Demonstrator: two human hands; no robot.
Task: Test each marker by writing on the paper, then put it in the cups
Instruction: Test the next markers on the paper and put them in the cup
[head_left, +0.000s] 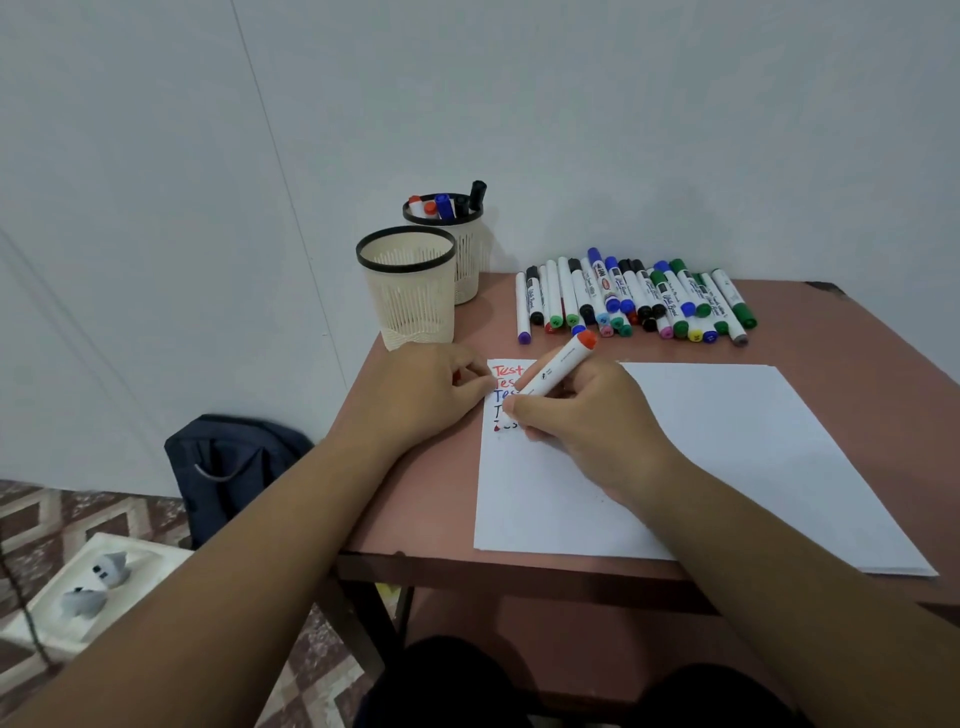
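The white-barrelled marker with an orange-red end slants across the top left corner of the white sheet of paper, its long axis running from lower left to upper right. The coloured end points up and away toward the row of loose markers; the writing end is down at the paper, hidden behind the fingers. The right hand has its fingers and thumb curled tightly round the lower half of the barrel, so most of the marker sticks out above and beyond the knuckles. Just beside it, the left hand rests on the reddish-brown surface at the paper's left edge, its fingers curled in; something small and red shows at its fingertips, too hidden to identify. Lines of red and blue "Test" writing lie between the two hands. Two cream mesh cups with black rims stand at the far left corner: the near cup and the far cup with markers in it.
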